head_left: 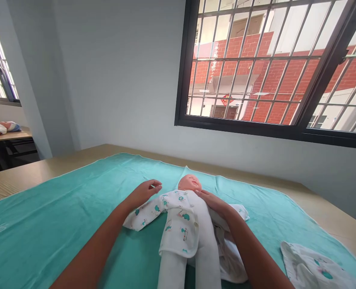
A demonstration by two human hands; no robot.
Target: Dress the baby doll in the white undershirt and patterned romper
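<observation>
A baby doll [207, 241] with a pink head and white body lies on its back on a green cloth [75, 208]. A white baby shirt [181, 228] with green animal prints covers one side of its chest and the arm at left. The shirt's other half lies spread under the doll at right, partly hidden by my forearm. My left hand [143, 194] hovers beside the sleeved arm, fingers loosely bent and apart, holding nothing. My right hand [213, 201] rests on the doll's shoulder, fingers stretched toward its neck.
A folded white printed cloth [319, 267] lies at the lower right. The green cloth covers much of a wooden table [24, 176] against a grey wall. Above is a barred window [256, 68]. Another table [9, 136] with a clothed bundle stands at far left.
</observation>
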